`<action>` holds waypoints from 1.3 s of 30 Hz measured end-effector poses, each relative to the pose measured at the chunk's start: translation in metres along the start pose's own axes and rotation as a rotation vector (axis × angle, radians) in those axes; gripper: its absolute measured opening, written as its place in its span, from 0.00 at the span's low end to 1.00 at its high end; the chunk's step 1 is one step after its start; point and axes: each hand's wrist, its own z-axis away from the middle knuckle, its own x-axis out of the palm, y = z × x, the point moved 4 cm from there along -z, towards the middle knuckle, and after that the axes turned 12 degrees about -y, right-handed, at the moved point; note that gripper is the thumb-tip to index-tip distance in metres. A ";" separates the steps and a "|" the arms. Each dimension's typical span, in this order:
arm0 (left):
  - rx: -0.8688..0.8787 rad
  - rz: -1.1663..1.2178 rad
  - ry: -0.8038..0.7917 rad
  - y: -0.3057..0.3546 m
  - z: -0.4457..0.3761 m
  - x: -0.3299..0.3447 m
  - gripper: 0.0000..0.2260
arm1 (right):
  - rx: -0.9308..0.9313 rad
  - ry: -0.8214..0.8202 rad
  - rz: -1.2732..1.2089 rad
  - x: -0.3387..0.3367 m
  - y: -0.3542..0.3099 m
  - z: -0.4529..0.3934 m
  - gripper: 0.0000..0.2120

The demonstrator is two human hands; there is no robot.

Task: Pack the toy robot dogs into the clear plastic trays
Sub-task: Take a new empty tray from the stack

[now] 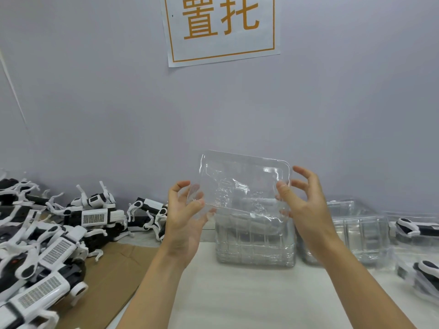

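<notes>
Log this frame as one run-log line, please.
stage: tray pickup | left hand, right hand: hold clear tray above tray stack | toy dogs: unpacked, left

— What hangs above the hands?
— A white paper sign point(222, 29) with an orange border and two orange characters, stuck on the pale grey wall point(107, 103).
— And lower down?
— Brown cardboard point(118, 264) lies flat on the bench, left of the hands. A white sheet point(237, 300) covers the bench point(384, 286) beneath them.

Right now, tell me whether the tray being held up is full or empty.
Empty. The clear tray, gripped by the left hand and right hand, shows only wall through it.
</notes>
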 end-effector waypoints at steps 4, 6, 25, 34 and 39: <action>-0.057 0.039 -0.003 0.001 0.000 -0.006 0.17 | 0.044 0.012 0.089 -0.007 -0.009 -0.003 0.17; -0.063 0.022 0.063 0.000 -0.002 -0.016 0.06 | 0.115 -0.027 0.119 -0.013 -0.014 -0.005 0.13; -0.530 -0.961 0.437 -0.061 0.021 -0.105 0.12 | 0.841 -0.727 0.842 -0.016 0.000 0.024 0.21; -0.510 -1.185 0.469 -0.068 0.007 -0.093 0.19 | 0.850 -0.717 1.006 -0.022 0.011 0.022 0.20; -0.619 -1.401 0.394 -0.073 -0.021 -0.108 0.22 | 0.790 -0.733 0.983 -0.020 0.014 0.020 0.20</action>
